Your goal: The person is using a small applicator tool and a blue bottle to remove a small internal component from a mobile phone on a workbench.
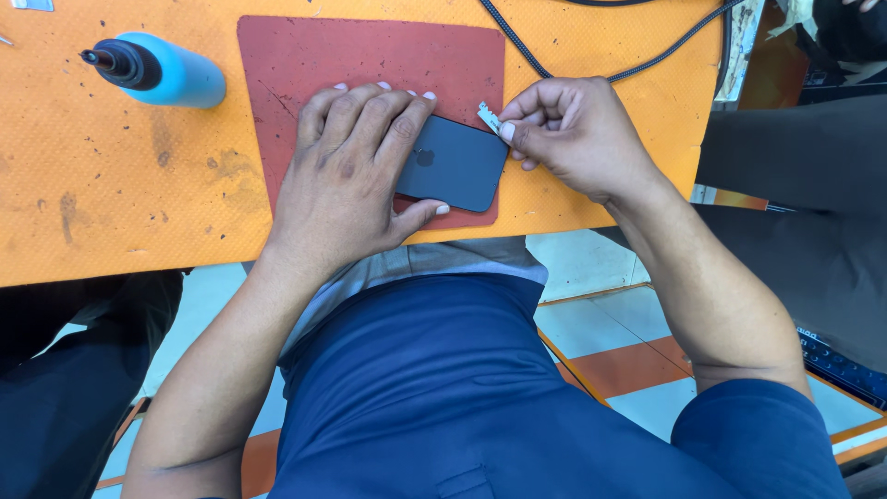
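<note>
Pressing flat on a dark smartphone (455, 164), face down on a red work mat (305, 65), left hand (346, 180) spread open over its back, thumb hooked on the near edge. Right hand (577, 134) pinching a small pale pry tool (489, 117) against the phone's top corner. Blue bottle (166, 70) lying on the orange bench mat (111, 185), black cable (591, 69) behind.
</note>
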